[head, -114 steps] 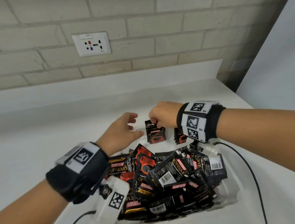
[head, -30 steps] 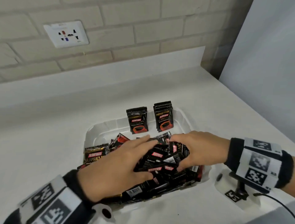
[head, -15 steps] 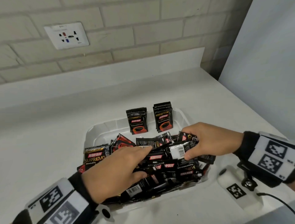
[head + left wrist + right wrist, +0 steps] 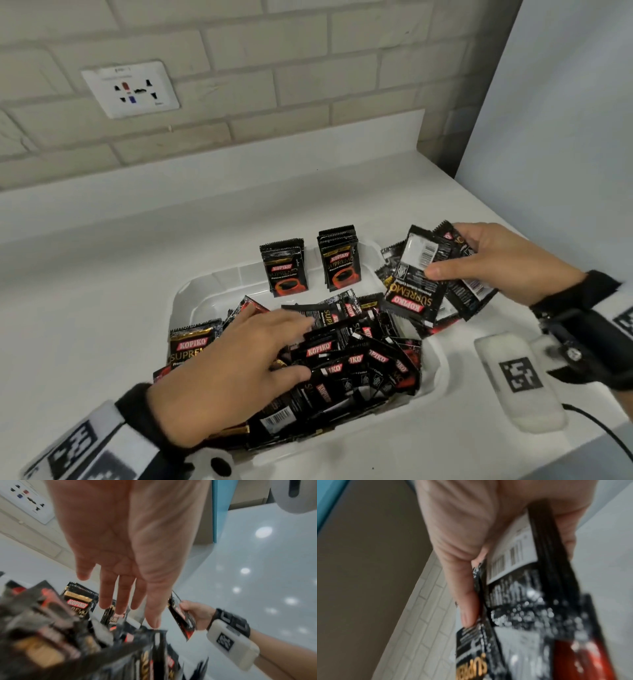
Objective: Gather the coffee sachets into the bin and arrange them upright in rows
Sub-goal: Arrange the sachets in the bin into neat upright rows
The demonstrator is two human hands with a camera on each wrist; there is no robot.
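A white bin [image 4: 191,298] sits on the counter with a loose heap of black Kopiko sachets [image 4: 356,356] in it. Two small stacks of sachets [image 4: 286,267] [image 4: 340,260] stand upright against its far wall. My left hand [image 4: 246,363] lies flat on the heap, fingers straight [image 4: 120,592], holding nothing. My right hand [image 4: 479,263] is raised over the bin's right rim and grips a fanned bundle of sachets [image 4: 421,284], thumb on top [image 4: 467,601]; the bundle [image 4: 530,608] fills the right wrist view.
The white counter [image 4: 102,274] stretches left and behind the bin to a brick wall with a socket plate [image 4: 130,89]. A white panel [image 4: 565,102] stands at the right. A cable [image 4: 603,435] trails from my right wrist at the counter's front edge.
My right hand has pulled a bundle of sachets out of the heap and lifted it up and to the right. My left hand stays flat on the heap.
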